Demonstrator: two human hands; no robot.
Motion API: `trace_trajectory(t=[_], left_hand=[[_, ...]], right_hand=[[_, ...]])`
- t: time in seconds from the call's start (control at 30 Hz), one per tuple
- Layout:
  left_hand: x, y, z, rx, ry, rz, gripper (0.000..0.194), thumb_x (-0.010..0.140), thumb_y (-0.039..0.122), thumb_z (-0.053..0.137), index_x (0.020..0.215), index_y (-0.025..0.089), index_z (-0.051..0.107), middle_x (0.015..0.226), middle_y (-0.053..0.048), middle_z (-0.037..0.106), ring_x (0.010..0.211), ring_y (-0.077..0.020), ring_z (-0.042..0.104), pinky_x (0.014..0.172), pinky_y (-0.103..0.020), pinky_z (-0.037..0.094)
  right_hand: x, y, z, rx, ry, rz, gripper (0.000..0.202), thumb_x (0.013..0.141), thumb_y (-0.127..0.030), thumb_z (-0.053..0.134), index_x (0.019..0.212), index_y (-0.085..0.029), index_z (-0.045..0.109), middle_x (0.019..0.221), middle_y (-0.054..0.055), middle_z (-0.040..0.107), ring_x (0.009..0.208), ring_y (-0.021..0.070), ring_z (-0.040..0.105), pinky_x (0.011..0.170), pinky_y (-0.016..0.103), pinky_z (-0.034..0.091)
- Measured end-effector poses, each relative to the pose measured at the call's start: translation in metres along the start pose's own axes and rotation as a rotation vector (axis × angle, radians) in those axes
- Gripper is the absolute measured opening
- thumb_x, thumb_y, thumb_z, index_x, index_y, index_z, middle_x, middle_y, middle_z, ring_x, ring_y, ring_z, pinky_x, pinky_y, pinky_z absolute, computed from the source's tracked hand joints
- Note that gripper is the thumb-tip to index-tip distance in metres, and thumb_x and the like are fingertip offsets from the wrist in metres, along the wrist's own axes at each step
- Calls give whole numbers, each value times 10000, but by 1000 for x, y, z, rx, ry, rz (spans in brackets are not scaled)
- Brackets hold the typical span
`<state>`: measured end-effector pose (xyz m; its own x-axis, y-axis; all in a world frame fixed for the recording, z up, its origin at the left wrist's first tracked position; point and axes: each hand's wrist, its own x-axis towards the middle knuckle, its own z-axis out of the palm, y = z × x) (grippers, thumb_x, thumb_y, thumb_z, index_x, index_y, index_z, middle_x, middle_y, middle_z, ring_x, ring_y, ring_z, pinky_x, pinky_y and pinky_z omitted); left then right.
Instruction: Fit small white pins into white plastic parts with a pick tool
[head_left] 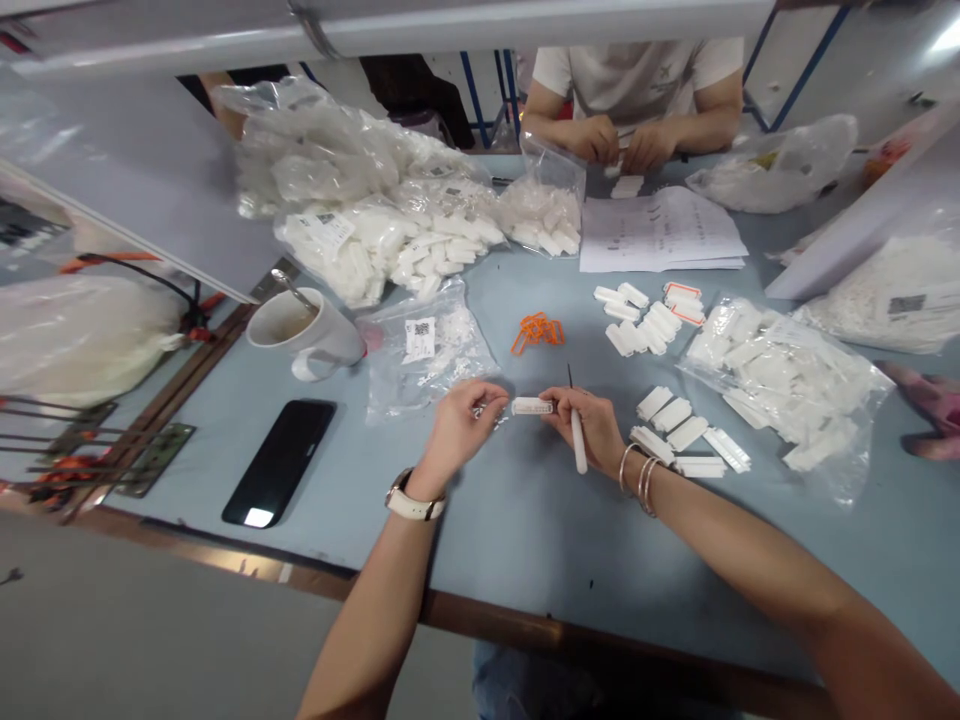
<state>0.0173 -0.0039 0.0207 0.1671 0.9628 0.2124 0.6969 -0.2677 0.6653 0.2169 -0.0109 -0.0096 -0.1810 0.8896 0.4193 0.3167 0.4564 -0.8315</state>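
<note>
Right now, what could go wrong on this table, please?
The mug of drink, with a spoon in it, stands beside the clear plastic bag of small white parts; a bump might wet them. The right hand holds both a white plastic piece and a white-handled tool, so either could slip. Tiny white bits by the left hand might get brushed away.

I've got phone point(281, 460) on tbl point(517, 530), L of L hand point(463, 415), mug point(301, 325) behind phone; frames pile point(538, 330) btwn sm-parts bag point(439, 345) (L) & loose strips point(660, 322) (R).
</note>
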Motion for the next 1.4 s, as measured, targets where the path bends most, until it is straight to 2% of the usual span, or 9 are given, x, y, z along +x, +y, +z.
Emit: trace_trajectory(t=[0.13,0.3,0.43,0.6,0.77,0.87,0.93,1.1,1.4], left_hand=[[-1,-4,-3,167,-103,114,106,820,188,585,781,193,683,755,-34,651,765,-185,565,739,-320,461],[-3,-3,8,383,-90,175,116,833,195,590,806,178,702,781,-62,632,767,-206,549,730,-329,455],[-4,0,15,459,-115,180,141,839,194,572,773,172,695,758,-66,621,744,-205,540,704,-320,450],[-4,0,13,363,-104,123,138,807,149,552,732,172,666,694,-43,600,705,-187,534,715,-321,450],[-3,7,1,48,-14,-2,90,795,200,580,744,200,655,696,-19,622,693,-172,539,690,-315,460],[-2,15,-1,-132,-15,-27,97,801,273,606,773,211,674,756,-24,637,697,-162,552,667,-305,474],[-3,20,2,-184,-25,-11,85,789,273,628,788,214,689,833,-36,642,763,-169,576,715,-315,487],[-4,23,13,-188,-13,23,57,780,221,655,796,220,710,937,-54,620,902,-192,588,853,-357,483],[-5,20,18,-112,0,15,81,793,217,655,807,232,733,991,-64,615,961,-207,580,895,-387,475]], right_hand=[[0,1,0,-2,3,27,252,783,-194,616,591,-220,455,883,16,731,736,149,666,702,253,521],[-1,2,1,-17,10,27,254,779,-194,626,589,-220,459,888,15,737,717,152,662,699,262,514],[-1,3,1,-34,3,23,235,783,-194,624,598,-220,481,884,15,736,719,150,660,694,255,510],[-1,5,2,-28,4,34,221,774,-194,628,597,-218,497,880,18,731,719,151,661,707,261,512],[0,2,1,-26,3,21,236,777,-189,616,586,-218,480,861,18,729,697,148,649,690,263,513],[1,-1,0,-23,2,21,221,770,-175,595,587,-219,480,844,18,727,686,144,642,674,259,515],[1,-2,-1,-13,-3,23,210,763,-166,584,586,-219,485,848,19,726,704,146,648,680,259,519],[1,-1,0,0,-16,17,219,771,-174,569,577,-222,479,855,12,724,729,149,663,687,258,521],[0,0,1,-2,-15,1,220,779,-171,558,577,-219,485,854,18,723,723,142,654,699,261,519]])
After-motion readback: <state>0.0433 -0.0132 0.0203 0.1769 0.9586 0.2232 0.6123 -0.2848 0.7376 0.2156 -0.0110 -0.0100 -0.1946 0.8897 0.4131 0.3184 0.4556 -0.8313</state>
